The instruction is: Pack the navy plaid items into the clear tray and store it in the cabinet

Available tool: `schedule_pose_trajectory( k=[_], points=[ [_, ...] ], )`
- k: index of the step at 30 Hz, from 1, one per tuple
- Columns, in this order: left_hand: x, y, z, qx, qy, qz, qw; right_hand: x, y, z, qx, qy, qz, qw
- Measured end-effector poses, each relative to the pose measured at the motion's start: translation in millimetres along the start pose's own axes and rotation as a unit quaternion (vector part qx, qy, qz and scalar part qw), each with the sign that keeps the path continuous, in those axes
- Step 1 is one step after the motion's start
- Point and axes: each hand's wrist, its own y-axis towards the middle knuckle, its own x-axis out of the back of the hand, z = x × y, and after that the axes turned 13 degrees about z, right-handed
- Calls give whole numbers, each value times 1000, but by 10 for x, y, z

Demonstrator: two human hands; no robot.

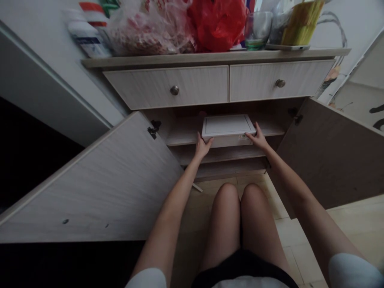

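A flat white box point(228, 125) lies level at the top shelf point(184, 134) of an open cabinet, its front part sticking out past the shelf edge. My left hand point(203, 146) grips the box's front left corner, thumb on the front side. At the front right corner, my right hand point(258, 138) holds the box with the thumb near a small label. The undersides of the fingers are partly hidden by the box.
Cabinet doors stand open at left point(120, 180) and right point(336, 156). Two closed drawers point(201, 86) are above. The cabinet top point(210, 57) bears a red bag point(220, 24), clear bags, bottles and a glass point(258, 30). My knees are below, over the floor.
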Motion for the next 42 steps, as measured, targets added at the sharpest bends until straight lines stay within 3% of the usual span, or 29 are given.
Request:
schedule_pose_trajectory(
  k=[3,6,9,13,18,42],
  points=[
    [-85,-155,-96,-114,73,-49,990,-131,-174,112,52,-178,-31,982],
    [-222,-301,-153,-186,156,25,970,-339,-394,236,103,-306,22,946],
    [-350,-368,-157,-185,240,52,952,-523,-515,259,124,-383,76,912],
    [-410,-347,-144,-151,364,43,918,-611,-486,165,108,-443,85,886],
    [-386,-214,-167,-152,426,31,891,-578,-335,122,112,-479,82,867],
    [-315,775,-233,-122,441,70,887,-568,748,98,5,-488,171,856]
  ],
)
